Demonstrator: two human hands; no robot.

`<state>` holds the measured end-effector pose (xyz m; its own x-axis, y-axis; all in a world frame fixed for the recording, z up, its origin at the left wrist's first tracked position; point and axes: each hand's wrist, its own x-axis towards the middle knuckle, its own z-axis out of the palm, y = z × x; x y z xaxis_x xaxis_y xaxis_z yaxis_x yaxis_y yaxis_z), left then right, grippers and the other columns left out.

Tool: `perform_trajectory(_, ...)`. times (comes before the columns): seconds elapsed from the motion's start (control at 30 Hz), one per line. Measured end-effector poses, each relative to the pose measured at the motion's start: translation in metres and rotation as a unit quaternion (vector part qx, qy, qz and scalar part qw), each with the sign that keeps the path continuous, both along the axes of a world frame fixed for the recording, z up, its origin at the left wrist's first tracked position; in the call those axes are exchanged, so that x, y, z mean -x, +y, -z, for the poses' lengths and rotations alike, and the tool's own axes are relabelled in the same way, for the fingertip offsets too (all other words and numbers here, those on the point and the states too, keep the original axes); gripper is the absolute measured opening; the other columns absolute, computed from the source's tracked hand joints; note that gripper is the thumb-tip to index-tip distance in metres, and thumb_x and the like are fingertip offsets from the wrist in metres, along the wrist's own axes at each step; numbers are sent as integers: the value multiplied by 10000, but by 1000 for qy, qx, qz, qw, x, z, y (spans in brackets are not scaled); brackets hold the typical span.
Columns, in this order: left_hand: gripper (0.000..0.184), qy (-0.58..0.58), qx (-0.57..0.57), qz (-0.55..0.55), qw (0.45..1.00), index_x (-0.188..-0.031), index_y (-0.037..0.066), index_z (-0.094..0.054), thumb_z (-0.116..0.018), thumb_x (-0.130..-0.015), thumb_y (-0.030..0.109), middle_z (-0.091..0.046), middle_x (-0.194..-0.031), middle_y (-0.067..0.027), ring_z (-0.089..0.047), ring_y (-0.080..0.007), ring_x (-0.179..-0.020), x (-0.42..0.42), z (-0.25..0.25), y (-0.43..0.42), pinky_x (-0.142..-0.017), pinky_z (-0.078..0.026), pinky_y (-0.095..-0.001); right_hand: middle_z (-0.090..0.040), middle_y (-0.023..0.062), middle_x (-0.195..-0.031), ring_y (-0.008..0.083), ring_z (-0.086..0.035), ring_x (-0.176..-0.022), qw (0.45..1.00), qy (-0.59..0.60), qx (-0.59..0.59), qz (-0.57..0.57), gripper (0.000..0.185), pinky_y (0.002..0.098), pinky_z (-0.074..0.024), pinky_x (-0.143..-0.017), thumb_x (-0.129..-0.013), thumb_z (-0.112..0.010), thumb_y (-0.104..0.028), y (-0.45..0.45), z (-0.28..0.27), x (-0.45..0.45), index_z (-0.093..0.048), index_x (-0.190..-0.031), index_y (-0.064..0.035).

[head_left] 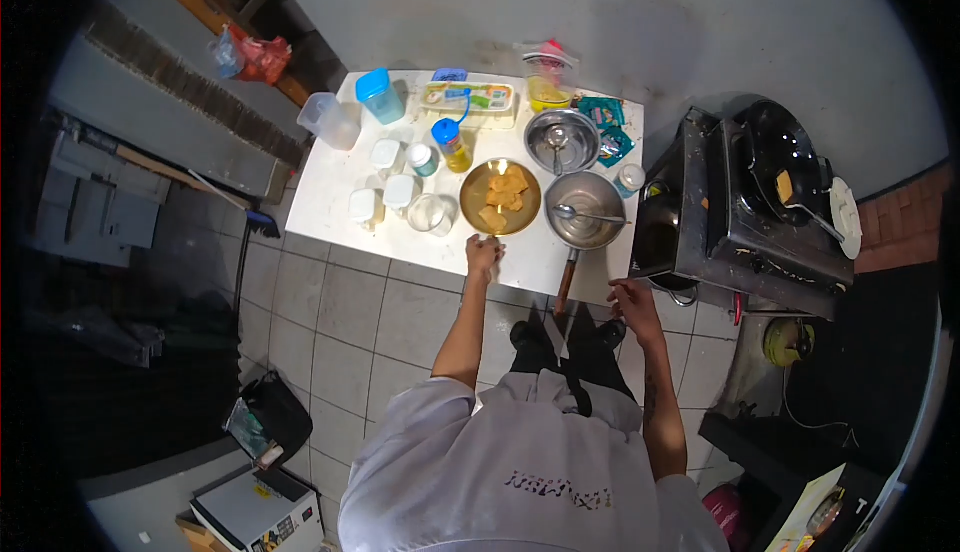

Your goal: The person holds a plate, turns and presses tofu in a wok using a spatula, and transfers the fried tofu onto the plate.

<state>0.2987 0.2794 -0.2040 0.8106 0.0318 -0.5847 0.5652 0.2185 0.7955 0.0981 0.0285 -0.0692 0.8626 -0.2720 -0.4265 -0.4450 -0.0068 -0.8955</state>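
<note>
Lying at 12 o'clock from nearer left hand [484,255] (finger grip unclear): round bowl [474,193]; right hand [637,309] at bowl's 4 o'clock, loosely spread.

saucepan [588,233]: smooth metal | handle [567,281]: wood | wok [777,150]: glossy | shirt [480,457]: matt cloth

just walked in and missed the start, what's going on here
A person stands at a white table. Their left hand is at the near rim of a bowl holding yellow pieces; whether it touches is unclear. Their right hand looks empty, near the table's right corner. Beside the bowl, a pot has a spoon in it. On the stove, a wok holds another yellow piece.
</note>
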Motion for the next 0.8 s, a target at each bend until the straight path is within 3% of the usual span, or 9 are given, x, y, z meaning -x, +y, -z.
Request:
perform_trajectory(0.07,559,-18,-33,-19,999,-1244,-92,-324,-601,-767,-2,-598,-810,-151,-599,-192,-564,-16,18,1,-486,-503,-293,-590,54,-768,90,-547,-562,1000,2,-5,31,218,224,-444,-510,-931,-485,-147,-9,-2,11,-575,-1050,12)
perform_trajectory(0.13,399,13,-196,4,980,-1084,-80,-492,-645,-749,70,-620,-838,-176,-630,-216,-645,-31,23,0,-569,-519,-320,-590,68,-750,89,-554,-571,997,13,-13,74,231,208,-446,-493,-904,-476,-123,-16,-4,19,-564,-1052,31)
perform_trajectory(0.17,399,14,-193,10,981,-1084,-80,-492,-645,-749,70,-620,-838,-176,-630,-216,-645,-33,27,-3,-569,-519,-320,-587,66,-751,87,-546,-563,997,11,-11,82,224,208,-441,-492,-907,-459,-110,-19,-4,23,-566,-1044,31)
perform_trajectory(0.23,277,-23,-379,-30,924,-908,0,-533,-641,-749,201,-626,-859,-161,-633,-304,-689,-31,27,-7,-639,-515,-382,-584,62,-750,85,-542,-560,995,1,-6,98,221,209,-439,-493,-906,-458,-108,-21,-5,32,-568,-1036,33)
perform_trajectory(0.37,229,-10,-399,1,917,-853,18,-541,-626,-776,217,-627,-821,-165,-620,-312,-749,-31,17,-7,-692,-501,-396,-576,52,-749,80,-535,-562,994,-2,-9,112,213,208,-431,-492,-913,-461,-114,-24,-7,36,-571,-1014,38)
perform_trajectory(0.5,154,-63,-382,-33,921,-810,37,-462,-583,-806,131,-595,-791,-151,-606,-270,-731,-35,37,-9,-632,-508,-370,-590,55,-761,97,-553,-567,993,3,-16,113,210,225,-441,-514,-934,-462,-127,-27,-2,30,-583,-1022,21)
perform_trajectory(0.57,161,-120,-153,-112,974,-837,68,-362,-518,-830,30,-542,-797,-124,-588,-224,-718,-38,50,-5,-548,-503,-338,-576,45,-748,77,-535,-568,994,9,-18,111,209,209,-436,-498,-920,-463,-129,-25,-9,24,-575,-1003,26)
perform_trajectory(0.67,206,-97,-61,-127,985,-907,100,-310,-437,-845,-51,-505,-831,-108,-568,-195,-721,-35,28,-2,-498,-492,-311,-578,42,-744,76,-537,-565,996,-3,-16,88,212,211,-439,-499,-918,-478,-148,-26,-2,17,-577,-1002,20)
perform_trajectory(0.8,216,-70,-40,-117,990,-946,116,-302,-414,-863,-50,-506,-843,-110,-533,-167,-651,-25,19,9,-466,-470,-299,-584,45,-749,75,-539,-561,998,0,-13,59,216,210,-442,-499,-919,-486,-156,-27,2,10,-577,-1006,21)
